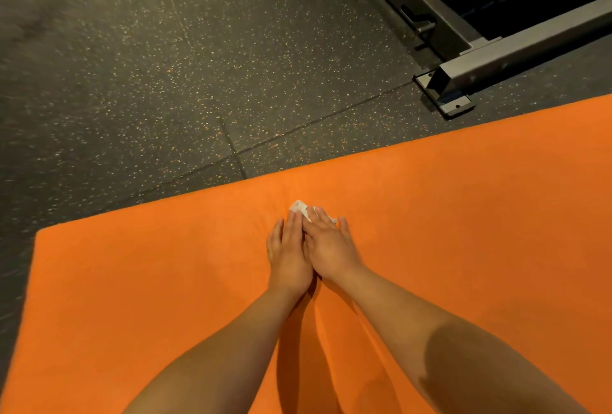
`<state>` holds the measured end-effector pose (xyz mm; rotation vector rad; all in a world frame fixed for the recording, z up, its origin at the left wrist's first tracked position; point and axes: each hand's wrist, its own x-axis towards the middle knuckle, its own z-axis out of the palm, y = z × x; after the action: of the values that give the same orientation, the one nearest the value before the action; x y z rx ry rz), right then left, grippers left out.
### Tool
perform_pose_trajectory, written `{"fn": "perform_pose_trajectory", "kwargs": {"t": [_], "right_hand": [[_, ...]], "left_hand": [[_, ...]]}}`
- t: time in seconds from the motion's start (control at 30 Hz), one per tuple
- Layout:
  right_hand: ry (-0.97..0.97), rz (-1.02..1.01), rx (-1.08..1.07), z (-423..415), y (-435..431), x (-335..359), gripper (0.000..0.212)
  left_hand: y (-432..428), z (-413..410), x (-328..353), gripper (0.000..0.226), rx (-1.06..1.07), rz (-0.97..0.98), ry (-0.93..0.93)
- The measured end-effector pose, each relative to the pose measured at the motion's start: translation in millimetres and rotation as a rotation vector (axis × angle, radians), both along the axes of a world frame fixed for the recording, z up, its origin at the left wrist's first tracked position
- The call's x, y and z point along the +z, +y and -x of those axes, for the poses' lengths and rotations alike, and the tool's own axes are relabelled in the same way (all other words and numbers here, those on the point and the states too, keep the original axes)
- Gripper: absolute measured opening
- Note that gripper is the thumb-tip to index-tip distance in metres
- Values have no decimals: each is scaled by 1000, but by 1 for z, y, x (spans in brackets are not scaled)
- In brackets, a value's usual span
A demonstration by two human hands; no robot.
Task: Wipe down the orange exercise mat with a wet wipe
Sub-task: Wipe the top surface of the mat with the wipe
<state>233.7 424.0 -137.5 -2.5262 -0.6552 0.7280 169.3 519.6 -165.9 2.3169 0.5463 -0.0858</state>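
orange mat (132, 281); wet wipe (299, 206) pressed under left hand (288, 259) and right hand (332, 248)

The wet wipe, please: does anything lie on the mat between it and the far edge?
Nothing visible does. The left hand and right hand press the wipe flat; the mat ahead is bare up to its edge. The metal frame stands beyond it, on the floor.

Your left hand (288, 254) and right hand (331, 248) cover most of the wet wipe (299, 206); only a white corner shows past the fingers (295, 223). The orange mat (463, 201) runs off the right and bottom edges. The metal frame (516, 49) is cut off at top and right. The floor (99, 98) blurs at left.
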Motion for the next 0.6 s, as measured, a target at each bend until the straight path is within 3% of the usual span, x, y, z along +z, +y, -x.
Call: {"fn": "perform_pose_trajectory", "kwargs": {"t": [0.53,0.6], "right_hand": [[116,132,108,193,-74,26,52],[126,155,127,219,-84,34,52]], "left_hand": [[-65,201,29,65,-89,-84,260],[-73,225,37,58,-127,-119,292]]}}
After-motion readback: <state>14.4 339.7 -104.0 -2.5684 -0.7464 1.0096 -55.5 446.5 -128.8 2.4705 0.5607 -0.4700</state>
